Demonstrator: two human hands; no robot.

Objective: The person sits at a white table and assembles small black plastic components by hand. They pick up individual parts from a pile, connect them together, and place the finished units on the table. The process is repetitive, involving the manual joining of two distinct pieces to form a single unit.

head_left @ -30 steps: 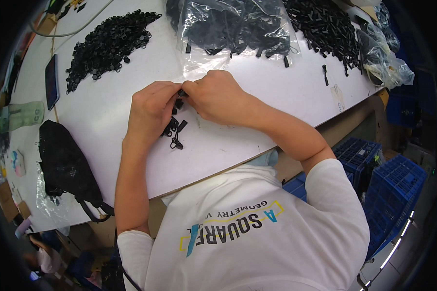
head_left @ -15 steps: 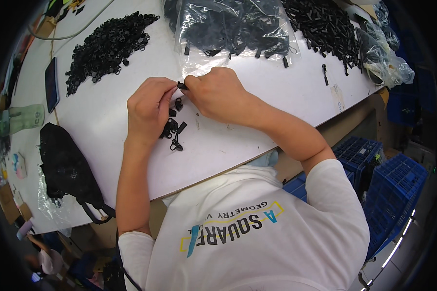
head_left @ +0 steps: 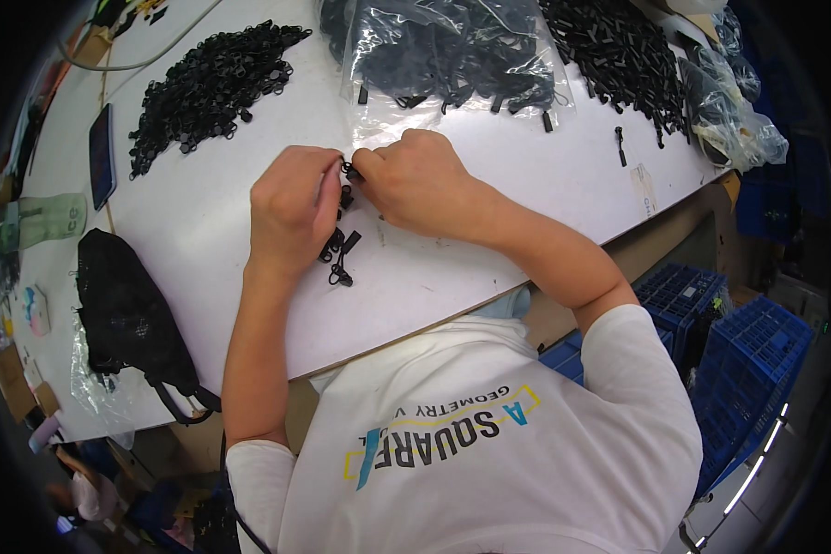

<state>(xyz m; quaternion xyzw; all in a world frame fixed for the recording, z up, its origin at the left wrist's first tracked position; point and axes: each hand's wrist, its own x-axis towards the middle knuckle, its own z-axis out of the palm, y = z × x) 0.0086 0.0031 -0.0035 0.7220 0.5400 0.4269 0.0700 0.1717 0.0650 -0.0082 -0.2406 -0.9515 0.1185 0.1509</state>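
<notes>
My left hand (head_left: 288, 205) and my right hand (head_left: 422, 185) meet fingertip to fingertip above the white table (head_left: 434, 268). Pinched between them is a small black looped part (head_left: 347, 169), mostly covered by the fingers, so its exact shape cannot be made out. Both hands are closed on it, thumbs against forefingers. Just beside my left wrist lies a little cluster of black cord pulls (head_left: 342, 263) with loops and stubby ends, partly hidden by that hand.
A heap of small black rings or clips (head_left: 208, 88) is at the far left. Beyond my hands lies a clear plastic bag (head_left: 452, 65) of black pieces, with a pile of black cord pulls (head_left: 619, 69) to its right. A phone (head_left: 102, 157) and black bag (head_left: 129, 305) sit left.
My left hand has shifted slightly right and turned a little, covering more of the loose cluster. A loop of the pinched part now shows between the fingertips. My right hand has hardly moved.
</notes>
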